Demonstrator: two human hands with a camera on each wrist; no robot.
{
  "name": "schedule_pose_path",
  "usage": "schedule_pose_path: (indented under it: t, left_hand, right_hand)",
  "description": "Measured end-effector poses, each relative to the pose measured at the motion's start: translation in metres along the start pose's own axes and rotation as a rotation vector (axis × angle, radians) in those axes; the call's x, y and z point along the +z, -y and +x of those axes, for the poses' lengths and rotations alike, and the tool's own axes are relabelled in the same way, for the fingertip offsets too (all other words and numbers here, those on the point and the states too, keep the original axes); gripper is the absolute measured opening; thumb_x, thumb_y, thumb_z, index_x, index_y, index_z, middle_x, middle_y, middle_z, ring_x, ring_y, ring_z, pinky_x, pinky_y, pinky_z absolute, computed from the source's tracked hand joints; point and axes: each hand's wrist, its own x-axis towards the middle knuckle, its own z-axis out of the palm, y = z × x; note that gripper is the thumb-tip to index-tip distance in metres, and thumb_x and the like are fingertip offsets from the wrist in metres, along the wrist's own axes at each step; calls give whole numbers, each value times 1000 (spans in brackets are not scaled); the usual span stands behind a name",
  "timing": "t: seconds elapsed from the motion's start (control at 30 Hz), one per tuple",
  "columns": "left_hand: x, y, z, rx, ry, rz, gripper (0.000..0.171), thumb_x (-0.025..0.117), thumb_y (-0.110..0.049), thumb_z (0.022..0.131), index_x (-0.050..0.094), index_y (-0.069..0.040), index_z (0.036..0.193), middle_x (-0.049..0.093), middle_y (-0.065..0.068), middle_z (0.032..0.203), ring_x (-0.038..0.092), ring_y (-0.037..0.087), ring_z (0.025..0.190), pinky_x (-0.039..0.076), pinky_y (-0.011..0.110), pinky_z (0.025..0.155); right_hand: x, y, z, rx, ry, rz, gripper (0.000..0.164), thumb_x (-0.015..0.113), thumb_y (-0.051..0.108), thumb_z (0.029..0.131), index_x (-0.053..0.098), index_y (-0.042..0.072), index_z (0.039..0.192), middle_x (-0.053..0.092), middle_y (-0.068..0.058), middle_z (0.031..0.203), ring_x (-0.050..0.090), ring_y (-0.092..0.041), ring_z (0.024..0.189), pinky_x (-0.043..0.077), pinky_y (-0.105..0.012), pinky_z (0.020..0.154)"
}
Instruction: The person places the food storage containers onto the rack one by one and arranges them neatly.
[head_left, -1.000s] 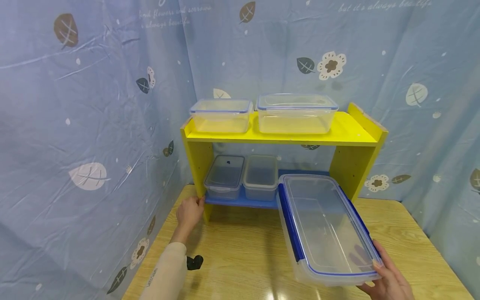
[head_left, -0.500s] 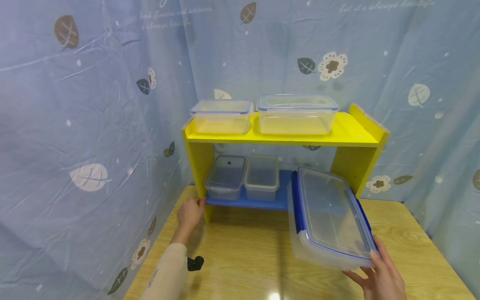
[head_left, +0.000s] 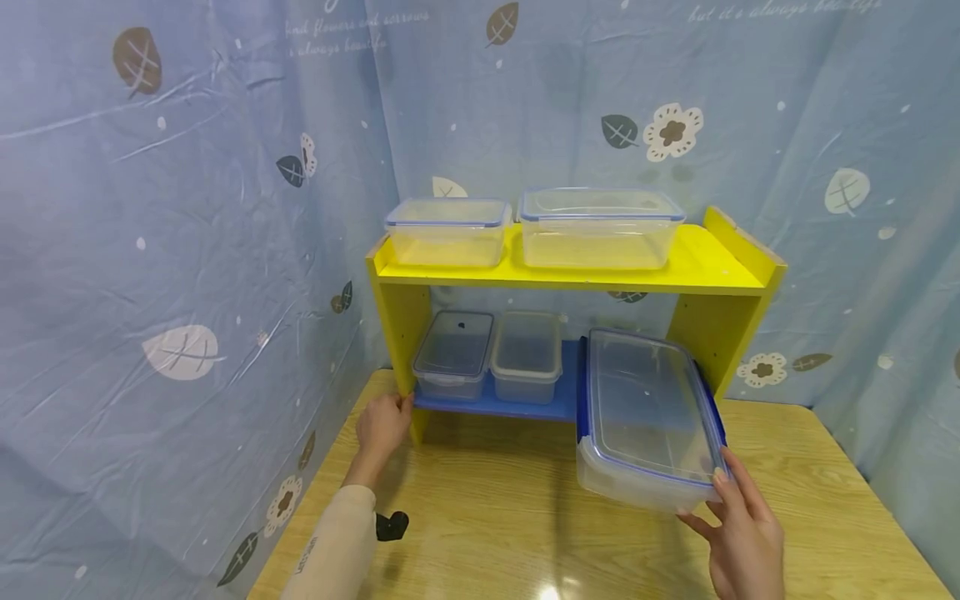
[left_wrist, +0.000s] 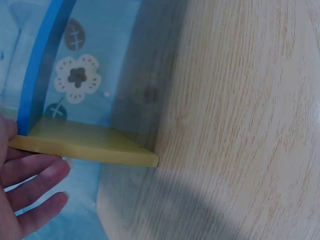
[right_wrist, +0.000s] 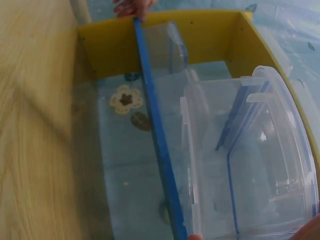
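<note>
A large clear food container with a lid and dark blue side clips extends into the right part of the lower level of a yellow shelf, its near end jutting past the front edge. My right hand grips that container by its near right corner, thumb at the lid rim and fingers lower down. At the shelf's left front edge, my left hand pinches the yellow side panel beside the end of the blue board. Only fingertips of the right hand show in the right wrist view.
Two smaller lidded containers, one grey-lidded and one pale-lidded, stand left of the large one. Two more, a smaller and a wider one, sit on top. A black heart-shaped piece lies on the wooden table.
The large container has moved away from me, farther into the shelf, after first shifting right and then slightly left. My right hand has gone with it. My left hand has kept its place.
</note>
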Motion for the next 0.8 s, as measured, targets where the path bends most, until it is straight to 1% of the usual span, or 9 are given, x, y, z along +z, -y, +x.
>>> schedule_pose_path:
  t: [0.07, 0.13, 0.27, 0.4, 0.5, 0.6, 0.7, 0.73, 0.8]
  left_hand:
    - [0, 0, 0, 4, -9, 1, 45, 58, -37, 96, 52, -14, 57, 47, 0, 52, 42, 17, 45, 27, 30, 40]
    - [0, 0, 1, 7, -15, 4, 45, 59, -36, 96, 52, -14, 57, 47, 0, 52, 43, 17, 45, 27, 30, 40]
    - [-1, -1, 1, 0, -11, 20, 43, 59, -37, 95, 54, -15, 59, 50, 0, 54, 45, 17, 47, 29, 31, 42]
    - [-3, -2, 1, -11, -4, 15, 43, 59, -38, 95, 54, -15, 59, 51, 1, 55, 46, 18, 48, 29, 31, 43]
    - [-3, -2, 0, -10, -1, 12, 44, 59, -38, 95, 54, -15, 59, 50, 0, 55, 45, 17, 48, 29, 31, 42]
    - [-2, -2, 0, -8, -3, 10, 43, 59, -38, 95, 55, -15, 59, 51, 0, 55, 46, 17, 48, 29, 31, 42]
    - [-1, -1, 0, -10, -3, 10, 43, 58, -39, 95, 56, -15, 60, 52, 0, 56, 47, 17, 49, 30, 31, 42]
    - [0, 0, 0, -12, -4, 10, 43, 58, -39, 95, 56, -15, 60, 53, 0, 56, 47, 17, 49, 30, 31, 42]
    - [1, 0, 0, -11, -4, 9, 43, 58, -39, 95, 56, -15, 59, 52, 1, 57, 47, 17, 49, 30, 31, 42]
  right_hand:
    - [5, 1, 3, -21, -3, 0, 54, 63, 31, 93, 46, 29, 144, 46, 8, 125, 63, -2, 82, 56, -32, 56]
    - [10, 2, 6, -34, -15, -4, 53, 64, 30, 93, 47, 27, 143, 47, 6, 124, 63, -2, 82, 55, -30, 54]
    - [17, 4, 12, -47, -49, -63, 52, 64, 31, 93, 49, 28, 142, 50, 7, 118, 62, 2, 84, 54, -26, 52]
    - [23, 6, 16, -75, -51, -141, 51, 61, 35, 93, 49, 29, 142, 48, 10, 118, 54, 1, 99, 54, -24, 53]
    - [25, 8, 19, -100, -47, -172, 51, 61, 37, 93, 49, 28, 142, 47, 11, 118, 48, -1, 105, 54, -24, 53]
    - [26, 9, 23, -120, -45, -190, 52, 62, 38, 93, 49, 26, 142, 48, 12, 117, 49, 2, 104, 54, -24, 53]
    - [27, 9, 27, -138, -44, -202, 53, 61, 37, 93, 49, 25, 142, 48, 13, 117, 50, 3, 100, 54, -24, 52]
    - [28, 9, 29, -144, -46, -204, 52, 61, 37, 93, 49, 25, 142, 48, 14, 117, 49, 4, 96, 54, -24, 52]
    - [30, 7, 33, -161, -44, -209, 52, 61, 37, 93, 50, 24, 142, 48, 14, 116, 49, 3, 94, 54, -24, 51]
